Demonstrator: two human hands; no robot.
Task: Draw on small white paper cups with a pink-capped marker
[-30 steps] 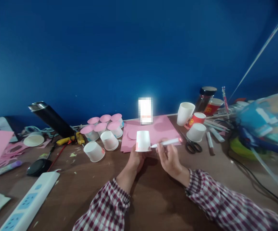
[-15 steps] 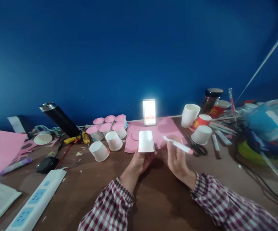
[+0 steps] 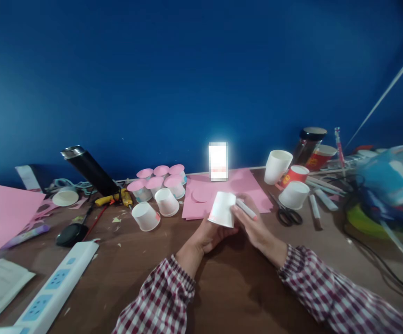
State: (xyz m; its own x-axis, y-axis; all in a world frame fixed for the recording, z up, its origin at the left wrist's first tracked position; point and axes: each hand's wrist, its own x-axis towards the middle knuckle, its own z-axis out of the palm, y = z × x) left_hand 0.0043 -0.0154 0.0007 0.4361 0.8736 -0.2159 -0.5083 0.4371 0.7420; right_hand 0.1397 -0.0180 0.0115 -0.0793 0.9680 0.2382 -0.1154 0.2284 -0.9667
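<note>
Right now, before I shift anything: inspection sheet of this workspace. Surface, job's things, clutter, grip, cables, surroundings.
Surface: brown tabletop, paper scraps, pink sheets toward the back.
Job's things: white cup, upside down; white pen.
Clutter: scissors, black flask, power strip, pink-topped cups.
Grip: left fingers hold the cup from below; right fingers hold the pen beside it.
Cables: black cable at right; pale cord left of the flask.
Surroundings: blue wall; other people, nothing seen.

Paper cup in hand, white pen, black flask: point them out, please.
Held paper cup (image 3: 223,209): head view, middle of its side wall.
White pen (image 3: 246,210): head view, on its barrel.
Black flask (image 3: 93,172): head view, on its body.
</note>
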